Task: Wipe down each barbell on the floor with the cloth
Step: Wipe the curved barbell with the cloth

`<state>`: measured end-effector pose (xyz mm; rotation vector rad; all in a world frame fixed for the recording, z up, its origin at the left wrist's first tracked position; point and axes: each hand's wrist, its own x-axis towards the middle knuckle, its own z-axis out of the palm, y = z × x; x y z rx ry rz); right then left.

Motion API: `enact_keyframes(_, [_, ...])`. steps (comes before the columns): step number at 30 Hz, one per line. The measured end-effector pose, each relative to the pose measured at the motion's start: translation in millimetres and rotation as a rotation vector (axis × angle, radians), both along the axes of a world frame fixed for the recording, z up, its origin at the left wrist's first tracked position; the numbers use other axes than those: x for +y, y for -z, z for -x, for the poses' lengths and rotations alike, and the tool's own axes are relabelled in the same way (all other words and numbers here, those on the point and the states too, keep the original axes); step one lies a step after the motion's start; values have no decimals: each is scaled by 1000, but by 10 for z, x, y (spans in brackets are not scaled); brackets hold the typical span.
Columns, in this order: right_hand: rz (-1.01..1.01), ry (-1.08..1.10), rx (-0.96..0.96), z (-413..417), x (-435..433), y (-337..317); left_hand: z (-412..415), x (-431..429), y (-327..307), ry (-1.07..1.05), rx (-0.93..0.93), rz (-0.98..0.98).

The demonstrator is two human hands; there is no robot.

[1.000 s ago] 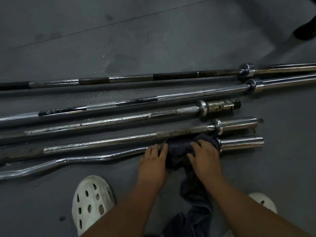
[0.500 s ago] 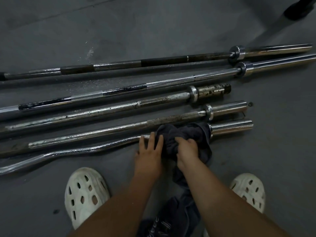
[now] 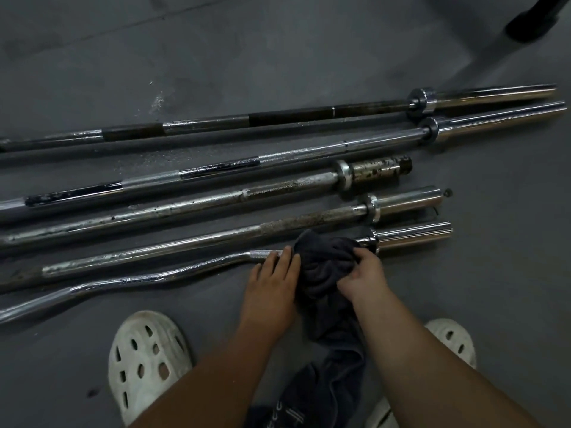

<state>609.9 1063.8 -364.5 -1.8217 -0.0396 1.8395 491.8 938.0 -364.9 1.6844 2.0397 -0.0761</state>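
Observation:
Several barbells lie side by side on the grey floor. Nearest me is a curved chrome bar [image 3: 129, 281] with a shiny sleeve [image 3: 414, 234] at its right end. A dark cloth [image 3: 321, 261] is bunched over this bar just left of the sleeve collar. My right hand [image 3: 363, 274] grips the cloth on the bar. Beside the cloth, my left hand [image 3: 273, 281] rests on the bar with straight fingers. Behind it lie a rusty straight bar [image 3: 216, 239], a spotted short bar [image 3: 234, 197], a chrome bar with black tape [image 3: 309, 149] and a dark long bar [image 3: 293, 117].
My two white perforated clogs stand on the floor, left one [image 3: 145, 362] and right one [image 3: 451, 339], with the cloth's tail [image 3: 312, 393] hanging between them. A dark foot of some equipment [image 3: 531, 24] sits at the top right. Bare grey floor [image 3: 247, 50] stretches beyond the bars.
My right hand has slid the cloth a little along the curved bar near the sleeve collar, its fingers curling tighter. The view shifted slightly. My left hand stays on the bar.

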Motion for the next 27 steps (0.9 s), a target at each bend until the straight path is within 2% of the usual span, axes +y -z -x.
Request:
enact_keyframes(1, [-8,35,8,29,-17,12,17,1,13,1,-1,-2])
enact_keyframes(2, [-37,-27,-24,92,-83,14,28,0,16,5,-5,5])
enact_keyframes(5, [-11,-354,-102,142,-224,77,8,-3,-22,6,-14,34])
enact_keyframes(6, [0,-365,-162,87,-161,75,-4,11,-36,-1,-19,34])
enact_keyframes(8, [-57,-255,-366,-51,40,99,-7,30,-40,-17,-38,21])
enact_keyframes(10, [-255,-233,-609,-85,59,89,1,23,-25,-20,-53,7])
enact_keyframes(13, [-652,-447,-785,-42,-148,24,0,-11,-36,-26,-46,-5])
enact_keyframes(16, [-726,-605,-881,-45,-170,22,-10,-12,-23,-29,-60,-36])
enact_keyframes(17, [-771,-768,-936,14,-219,17,-1,-19,-12,-32,-71,-53])
enact_keyframes(18, [-846,-1025,-976,97,-317,8,12,-27,0,-37,-84,-75])
enact_keyframes(20, [-1025,-1523,-878,216,-509,24,50,-59,34,-102,-139,-124])
enact_keyframes(22, [-1088,-1714,-806,103,-385,31,93,-87,7,-155,-159,-139])
enact_keyframes(25, [-987,-1558,-999,-144,-98,72,134,-87,-38,-141,-124,-133])
enact_keyframes(27, [-900,-1452,-1022,-5,-259,55,135,-78,-37,-152,-104,-101])
